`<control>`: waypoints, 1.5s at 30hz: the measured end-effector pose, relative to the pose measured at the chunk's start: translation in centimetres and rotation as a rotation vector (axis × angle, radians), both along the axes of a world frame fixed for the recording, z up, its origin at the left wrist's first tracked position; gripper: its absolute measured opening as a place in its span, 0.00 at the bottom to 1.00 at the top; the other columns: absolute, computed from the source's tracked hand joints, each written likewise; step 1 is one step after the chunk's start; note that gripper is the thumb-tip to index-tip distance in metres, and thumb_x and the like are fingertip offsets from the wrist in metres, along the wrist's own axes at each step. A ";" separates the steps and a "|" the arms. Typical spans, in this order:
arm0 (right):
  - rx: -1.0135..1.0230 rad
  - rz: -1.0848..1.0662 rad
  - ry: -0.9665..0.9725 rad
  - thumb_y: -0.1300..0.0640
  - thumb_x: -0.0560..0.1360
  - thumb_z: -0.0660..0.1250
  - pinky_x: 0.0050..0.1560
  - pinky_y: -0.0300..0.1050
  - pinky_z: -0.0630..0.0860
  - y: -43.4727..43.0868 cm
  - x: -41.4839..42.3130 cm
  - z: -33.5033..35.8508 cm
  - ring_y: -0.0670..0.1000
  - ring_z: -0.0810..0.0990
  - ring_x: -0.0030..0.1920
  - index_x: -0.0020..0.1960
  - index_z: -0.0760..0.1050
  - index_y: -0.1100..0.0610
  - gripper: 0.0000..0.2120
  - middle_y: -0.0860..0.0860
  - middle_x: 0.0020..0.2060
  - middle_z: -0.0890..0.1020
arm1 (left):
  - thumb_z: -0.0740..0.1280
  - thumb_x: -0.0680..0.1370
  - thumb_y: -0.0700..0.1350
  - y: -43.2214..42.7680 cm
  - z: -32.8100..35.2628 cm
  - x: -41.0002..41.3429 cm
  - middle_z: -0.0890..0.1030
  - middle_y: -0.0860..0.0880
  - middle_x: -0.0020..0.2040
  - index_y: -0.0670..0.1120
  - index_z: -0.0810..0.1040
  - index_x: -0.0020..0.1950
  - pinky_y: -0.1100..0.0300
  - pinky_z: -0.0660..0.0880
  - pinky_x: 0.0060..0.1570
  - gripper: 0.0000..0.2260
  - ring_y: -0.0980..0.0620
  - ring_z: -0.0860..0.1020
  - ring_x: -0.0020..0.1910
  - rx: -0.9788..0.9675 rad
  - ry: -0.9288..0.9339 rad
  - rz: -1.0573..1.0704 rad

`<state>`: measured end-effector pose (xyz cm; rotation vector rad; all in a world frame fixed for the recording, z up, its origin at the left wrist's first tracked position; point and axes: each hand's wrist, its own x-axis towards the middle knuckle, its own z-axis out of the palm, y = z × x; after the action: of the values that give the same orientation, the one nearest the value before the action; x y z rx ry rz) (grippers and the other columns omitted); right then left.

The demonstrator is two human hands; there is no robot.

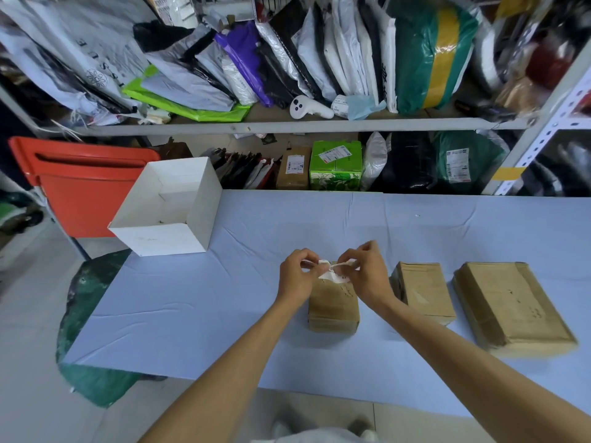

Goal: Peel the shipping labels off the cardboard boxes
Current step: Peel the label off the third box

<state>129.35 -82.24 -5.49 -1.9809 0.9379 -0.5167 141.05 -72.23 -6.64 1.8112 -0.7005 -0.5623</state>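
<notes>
Three brown cardboard boxes lie on the pale blue table point(198, 302). The small one point(332, 310) sits in the middle, just below both hands. A medium box point(422, 290) and a large box point(511, 310) lie to its right. A crumpled white shipping label point(332, 271) hangs above the small box's far end. My left hand point(297, 276) pinches its left end and my right hand point(367, 273) pinches its right end. I cannot tell whether the label still sticks to the box.
An open white box point(166, 209) stands at the table's far left corner, with a red bin point(80, 183) behind it. Shelves point(287, 124) of parcels and mailer bags rise behind the table. A dark green bag point(92, 382) lies on the floor at left.
</notes>
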 end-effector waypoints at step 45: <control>0.464 -0.207 -0.215 0.66 0.64 0.77 0.44 0.56 0.83 0.6 0.0 -0.2 0.62 0.84 0.37 0.36 0.82 0.64 0.04 0.61 0.32 0.84 | 0.75 0.70 0.40 -0.1 0.5 -2.0 0.82 0.58 0.39 0.51 0.77 0.44 0.67 0.79 0.41 0.10 0.61 0.81 0.38 0.085 0.112 0.043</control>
<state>129.38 -81.69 -5.72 -1.3940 1.0241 -0.5565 139.01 -72.31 -6.13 1.8534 -0.5671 -0.6683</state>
